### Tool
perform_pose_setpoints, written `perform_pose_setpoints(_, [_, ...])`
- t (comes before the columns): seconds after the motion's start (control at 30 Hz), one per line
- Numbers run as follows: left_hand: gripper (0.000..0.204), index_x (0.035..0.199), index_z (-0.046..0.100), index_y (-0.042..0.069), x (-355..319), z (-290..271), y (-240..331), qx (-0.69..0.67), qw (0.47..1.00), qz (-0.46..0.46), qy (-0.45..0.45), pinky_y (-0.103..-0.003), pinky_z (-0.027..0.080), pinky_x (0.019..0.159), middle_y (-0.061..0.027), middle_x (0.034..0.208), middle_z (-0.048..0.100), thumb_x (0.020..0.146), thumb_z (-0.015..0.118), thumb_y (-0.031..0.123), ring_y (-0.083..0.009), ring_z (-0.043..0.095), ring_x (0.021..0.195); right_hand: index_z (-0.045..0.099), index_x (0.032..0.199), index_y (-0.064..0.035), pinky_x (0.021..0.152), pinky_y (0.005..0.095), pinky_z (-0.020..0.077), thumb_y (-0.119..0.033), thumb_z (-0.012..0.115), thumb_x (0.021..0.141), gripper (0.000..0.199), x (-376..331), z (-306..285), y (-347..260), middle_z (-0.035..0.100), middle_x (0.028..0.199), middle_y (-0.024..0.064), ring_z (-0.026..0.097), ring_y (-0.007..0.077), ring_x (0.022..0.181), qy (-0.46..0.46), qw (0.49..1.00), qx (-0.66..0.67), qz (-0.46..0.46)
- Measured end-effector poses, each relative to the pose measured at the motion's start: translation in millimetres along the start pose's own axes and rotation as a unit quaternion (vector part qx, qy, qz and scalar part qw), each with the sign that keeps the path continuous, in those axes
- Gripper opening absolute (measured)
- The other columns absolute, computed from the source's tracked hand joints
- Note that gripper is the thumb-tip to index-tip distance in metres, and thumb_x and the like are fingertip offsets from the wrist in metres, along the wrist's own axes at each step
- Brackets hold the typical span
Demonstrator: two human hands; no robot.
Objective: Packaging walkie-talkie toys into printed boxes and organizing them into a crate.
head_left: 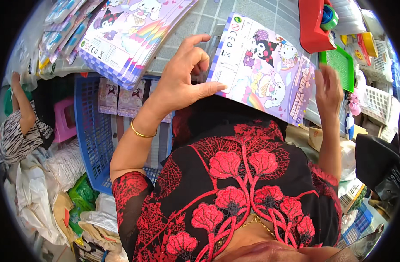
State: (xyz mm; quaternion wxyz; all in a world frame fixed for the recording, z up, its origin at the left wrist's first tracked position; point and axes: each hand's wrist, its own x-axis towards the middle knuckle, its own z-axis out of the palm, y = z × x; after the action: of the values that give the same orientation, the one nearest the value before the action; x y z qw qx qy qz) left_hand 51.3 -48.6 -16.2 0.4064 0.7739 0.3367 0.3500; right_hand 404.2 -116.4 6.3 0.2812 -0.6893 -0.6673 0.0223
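- The left hand [182, 78] has a pinch grip on the left edge of a cartoon card pack [263, 72]: the thumb lies flat along the card's near-left edge, the forefinger curls over the top, and the other fingers are fanned upward.
- The right hand [327, 89] is at the card's right edge, at about 3 o'clock from the card's middle. Its fingers are raised and it looks blurred; I cannot tell whether it grips the edge or only touches it.
- The card pack is held up in front of the chest, tilted down to the right, with its printed back facing the camera.
- At 10 o'clock from the left hand, a stack of similar card packs [134, 35] lies fanned on the tiled bench [217, 19], overhanging its near edge.
- Below that stack, at 7 o'clock from the left hand, a blue plastic crate [93, 144] holds more small packs standing upright.
- At 1 o'clock from the right hand are a red plastic holder [312, 26] and a green tray [341, 65].
- At the far left, another person's arm [21, 105] is raised beside heaps of bags.
- Judged from this, the step in hand is handling a single pack taken apart from the rest, between both hands.
- The next move seems to call for a steady hold on both edges, so the thin card neither bends nor slides out of the pinch.
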Motion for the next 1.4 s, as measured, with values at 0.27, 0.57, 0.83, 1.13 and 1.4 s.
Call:
perform_pose_setpoints(0.27, [0.044,0.073,0.043,0.006,1,-1,0,-0.023,1.000,-0.019,0.000,-0.030,0.044,0.065,-0.0115,0.084,0.053,0.062,0.083,0.019,-0.0282,0.053,0.113,0.057,0.075,-0.0083,0.041,0.0184,0.0263,-0.027,0.056,0.092,0.025,-45,8,11,0.050,0.060,-0.0057,0.038,0.0014,0.046,-0.150,0.853,0.347,0.358])
perform_pose_setpoints(0.57, [0.041,0.073,0.045,0.005,1,2,5,-0.013,1.000,-0.004,-0.014,-0.029,0.044,0.064,-0.0146,0.090,0.055,0.064,0.082,0.020,-0.0248,0.057,0.101,0.052,0.073,-0.0040,0.053,0.0205,0.0325,-0.020,0.061,0.090,0.025,-31,3,14,0.046,0.065,-0.0074,0.038,0.0009,0.062,-0.053,0.967,0.152,0.197])
perform_pose_setpoints(0.83, [0.027,0.083,0.051,0.004,0,7,-5,-0.111,0.993,-0.037,-0.030,-0.024,0.046,0.076,-0.0157,0.126,0.045,0.073,0.075,0.011,-0.0124,0.051,0.102,0.059,0.111,0.0026,0.059,0.0163,0.0384,-0.015,0.063,0.088,0.029,-26,17,10,0.056,0.074,-0.0047,0.045,0.0015,0.065,0.034,0.964,0.186,0.188])
perform_pose_setpoints(1.13, [0.027,0.083,0.051,0.004,3,9,-6,-0.088,0.995,-0.023,-0.035,-0.030,0.050,0.083,-0.0172,0.128,0.044,0.073,0.075,0.012,-0.0195,0.051,0.111,0.057,0.116,0.0054,0.063,0.0164,0.0420,-0.015,0.063,0.087,0.036,-18,25,10,0.062,0.080,-0.0008,0.049,0.0014,0.069,0.122,0.967,0.177,0.134])
perform_pose_setpoints(1.4, [0.029,0.087,0.049,0.004,3,14,-11,-0.120,0.992,-0.033,-0.029,-0.030,0.050,0.085,-0.0179,0.131,0.041,0.075,0.074,0.013,-0.0164,0.053,0.105,0.057,0.117,0.0048,0.071,0.0170,0.0479,-0.011,0.059,0.089,0.032,-1,14,28,0.065,0.098,0.0059,0.060,0.0060,0.080,0.064,0.850,0.443,0.277])
